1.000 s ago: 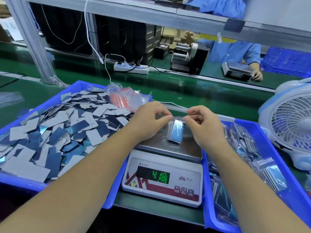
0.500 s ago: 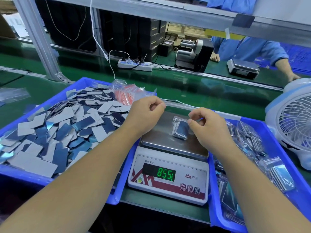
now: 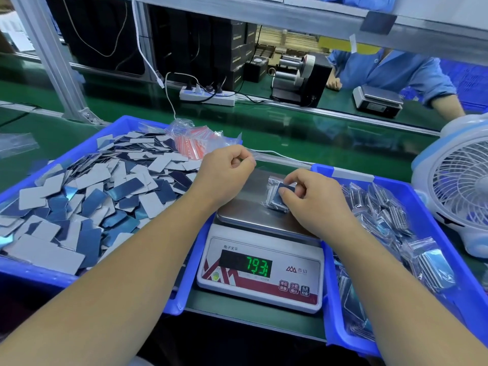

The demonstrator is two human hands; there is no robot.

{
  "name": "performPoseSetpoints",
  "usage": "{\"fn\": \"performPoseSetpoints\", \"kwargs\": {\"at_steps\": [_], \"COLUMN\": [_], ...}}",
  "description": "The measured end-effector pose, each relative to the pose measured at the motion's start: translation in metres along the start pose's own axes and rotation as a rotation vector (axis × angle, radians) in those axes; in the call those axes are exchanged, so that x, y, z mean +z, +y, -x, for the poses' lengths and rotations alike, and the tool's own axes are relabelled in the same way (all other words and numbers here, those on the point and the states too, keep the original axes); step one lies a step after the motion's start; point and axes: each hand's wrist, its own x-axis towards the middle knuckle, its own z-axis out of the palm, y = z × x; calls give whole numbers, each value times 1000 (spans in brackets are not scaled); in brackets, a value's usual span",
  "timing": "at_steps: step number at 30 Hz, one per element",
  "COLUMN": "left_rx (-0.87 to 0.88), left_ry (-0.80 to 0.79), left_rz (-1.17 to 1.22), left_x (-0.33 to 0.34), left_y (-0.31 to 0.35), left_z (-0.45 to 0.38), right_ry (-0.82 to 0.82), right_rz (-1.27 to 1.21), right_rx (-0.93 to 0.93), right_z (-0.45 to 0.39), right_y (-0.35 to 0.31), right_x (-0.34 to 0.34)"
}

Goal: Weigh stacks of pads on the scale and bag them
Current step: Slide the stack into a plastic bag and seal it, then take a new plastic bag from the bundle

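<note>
Steel scale platter at frame centre, hemmed by blue bins on both sides; bagged stack of pads near its right edge, pinched by right hand; left hand loosely curled, upper left of platter.

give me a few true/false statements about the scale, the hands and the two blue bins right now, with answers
1. The right hand holds a bagged stack of pads on the scale platform. True.
2. The scale display is blank. False: it shows green digits.
3. The left hand is digging in the left bin. False: it is raised beside the scale platform, fingers curled.
4. The left bin holds loose pads. True.
5. The right bin holds loose, unbagged pads. False: its pads are in clear bags.
</note>
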Motion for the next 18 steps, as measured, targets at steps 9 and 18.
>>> {"fn": "performPoseSetpoints", "kwargs": {"at_steps": [9,18], "left_rx": [6,159], "left_ry": [-4,-48], "left_rz": [-27,-122], "left_x": [0,10], "left_y": [1,12], "left_z": [0,4], "right_ry": [1,-79], "right_rz": [209,540], "right_rx": [-2,-74], "right_z": [4,4], "right_y": [-7,-27], "right_x": [-3,3]}}
